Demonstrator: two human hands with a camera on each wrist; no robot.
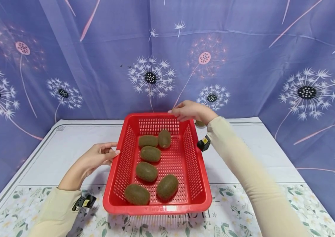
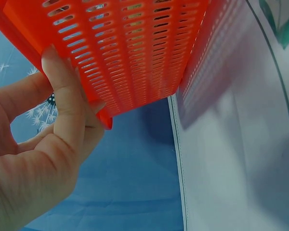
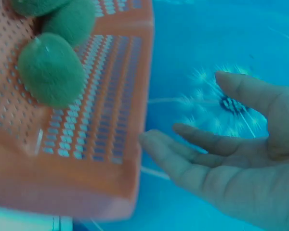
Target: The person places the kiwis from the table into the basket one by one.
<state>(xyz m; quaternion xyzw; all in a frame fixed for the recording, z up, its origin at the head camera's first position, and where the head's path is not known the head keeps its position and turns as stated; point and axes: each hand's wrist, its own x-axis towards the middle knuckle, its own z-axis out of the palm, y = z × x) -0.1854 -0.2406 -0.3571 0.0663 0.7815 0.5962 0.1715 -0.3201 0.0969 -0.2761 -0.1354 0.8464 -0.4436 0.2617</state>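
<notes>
A red plastic basket (image 1: 157, 209) with slotted walls fills the middle of the head view. Several brown kiwis (image 1: 146, 171) lie inside it, mostly along its left half and near end. My left hand (image 1: 98, 157) grips the basket's left rim, thumb on top and fingers under the lip; in the left wrist view the same hand (image 2: 62, 115) pinches that rim. At the far right corner, my right hand (image 1: 189, 110) hovers over the rim with loosely bent, parted fingers. Nothing is between them in the right wrist view, where a fingertip (image 3: 151, 139) comes right at the basket's edge.
Another kiwi (image 1: 200, 123) sits on the table outside the basket, partly hidden behind my right wrist. A white and floral cloth (image 1: 232, 204) covers the table. Purple dandelion-print curtains (image 1: 102, 65) close in the back and both sides.
</notes>
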